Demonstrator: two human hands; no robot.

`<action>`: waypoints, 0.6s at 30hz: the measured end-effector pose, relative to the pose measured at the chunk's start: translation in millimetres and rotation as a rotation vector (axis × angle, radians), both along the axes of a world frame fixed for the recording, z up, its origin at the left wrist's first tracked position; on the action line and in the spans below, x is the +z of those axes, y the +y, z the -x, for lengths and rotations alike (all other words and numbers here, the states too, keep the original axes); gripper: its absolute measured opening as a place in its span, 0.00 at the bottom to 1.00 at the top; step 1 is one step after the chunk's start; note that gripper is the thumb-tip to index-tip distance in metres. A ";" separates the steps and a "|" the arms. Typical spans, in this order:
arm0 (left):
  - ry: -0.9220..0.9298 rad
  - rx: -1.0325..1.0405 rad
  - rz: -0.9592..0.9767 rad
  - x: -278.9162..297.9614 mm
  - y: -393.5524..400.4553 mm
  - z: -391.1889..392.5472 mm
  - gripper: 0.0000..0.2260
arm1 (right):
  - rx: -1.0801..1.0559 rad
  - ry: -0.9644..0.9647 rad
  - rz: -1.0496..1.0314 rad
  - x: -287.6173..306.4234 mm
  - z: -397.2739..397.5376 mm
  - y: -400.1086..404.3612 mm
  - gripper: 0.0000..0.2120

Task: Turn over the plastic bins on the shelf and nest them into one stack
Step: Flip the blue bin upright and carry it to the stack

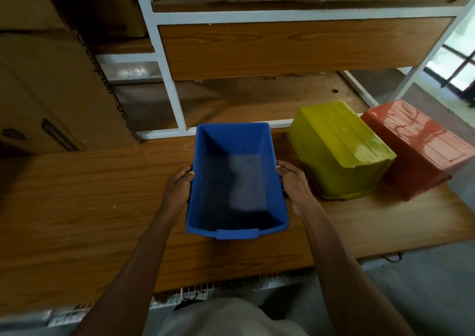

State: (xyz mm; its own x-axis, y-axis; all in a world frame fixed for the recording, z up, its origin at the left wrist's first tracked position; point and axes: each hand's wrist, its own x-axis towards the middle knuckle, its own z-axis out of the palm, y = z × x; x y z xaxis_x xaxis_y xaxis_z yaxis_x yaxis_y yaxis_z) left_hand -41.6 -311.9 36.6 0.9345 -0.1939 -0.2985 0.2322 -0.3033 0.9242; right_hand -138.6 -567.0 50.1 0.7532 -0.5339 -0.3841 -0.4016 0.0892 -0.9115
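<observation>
The blue bin (235, 181) sits open side up at the centre of the frame, on the wooden shelf (77, 194), so the first turning-over looks done and the nesting has not begun. The left hand (177, 188) clasps its left long wall and the right hand (293, 181) its right long wall, fingers curled over the rim and closed on the plastic; whether the bin rests fully on the shelf or is held just off it, I cannot tell. It is empty inside (only a pale sheen on the floor of it).

To its right, in the middle right of the frame, the yellow bin (339, 150) lies upside down, its ribbed base facing up, and just beside that, at the right edge, the red bin (416, 153) lies the same way. Whatever is under them is hidden.

The next move, as I judge it, calls for letting go of the blue bin, taking the yellow one by its sides, flipping it upright and lowering it squarely into the blue one, lined up the same way so it seats. The red one follows.

Cardboard boxes (59, 99) fill the upper left.
</observation>
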 end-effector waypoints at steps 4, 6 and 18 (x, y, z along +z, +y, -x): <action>0.036 0.126 0.034 2.5 29.1 23.5 0.12 | 0.098 -0.019 -0.004 5.9 -1.4 16.5 0.11; 0.057 0.211 0.062 3.7 48.0 36.6 0.12 | 0.175 -0.030 -0.001 8.4 -3.2 30.3 0.12; 0.042 0.584 0.098 10.9 218.7 104.6 0.13 | 0.506 -0.044 -0.042 26.8 -19.2 198.5 0.10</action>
State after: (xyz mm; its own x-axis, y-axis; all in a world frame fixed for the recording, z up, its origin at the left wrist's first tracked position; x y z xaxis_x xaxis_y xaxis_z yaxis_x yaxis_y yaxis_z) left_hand -146.2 -93.2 47.5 0.8823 0.3207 -0.3445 0.3723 -0.0278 0.9277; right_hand -119.4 -368.5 76.8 0.9294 -0.0830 -0.3597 -0.3655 -0.0700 -0.9282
